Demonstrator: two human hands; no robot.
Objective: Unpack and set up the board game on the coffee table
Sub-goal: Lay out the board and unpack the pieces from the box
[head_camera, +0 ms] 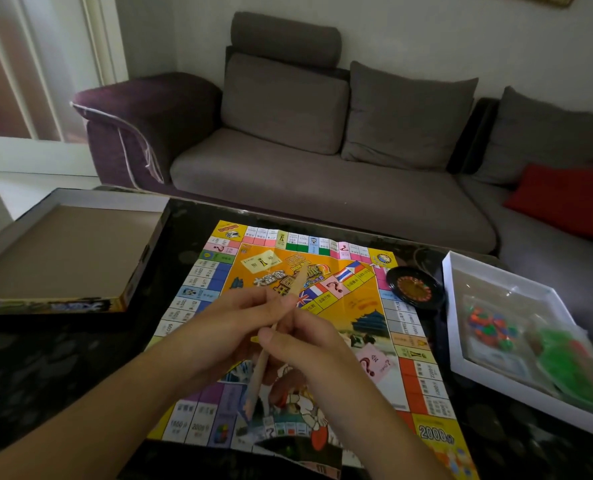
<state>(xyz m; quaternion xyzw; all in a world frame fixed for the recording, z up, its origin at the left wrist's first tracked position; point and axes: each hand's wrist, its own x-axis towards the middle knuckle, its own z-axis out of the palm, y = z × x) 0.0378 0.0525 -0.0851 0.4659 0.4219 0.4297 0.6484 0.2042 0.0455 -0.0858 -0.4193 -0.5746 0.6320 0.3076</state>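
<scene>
Yellow and orange dominate the game board (322,306), a creased paper sheet spread flat, ringed by small coloured squares, with flags and a cartoon figure printed in its middle. It lies at the centre of a dark glossy surface (63,358). At nine o'clock from the board sits the upturned box lid (63,251), brown card inside. At three o'clock stands a small black roulette wheel (415,284), touching the board's edge, and beyond it a white tray (454,327) holding clear bags of green and mixed-colour pieces (492,327). A grey sofa (322,188) with purple arms runs along twelve o'clock, a red cushion (565,199) at its two o'clock end.

Above the board's middle, both hands meet around a thin stack of cards (296,284) seen edge-on, slanting from six o'clock up toward twelve. The left hand (225,327) grips it from the nine o'clock side, fingers curled round it. The right hand (308,348) pinches it from the three o'clock side, thumb on top. The stack is lifted off the board and touches only the fingers.
</scene>
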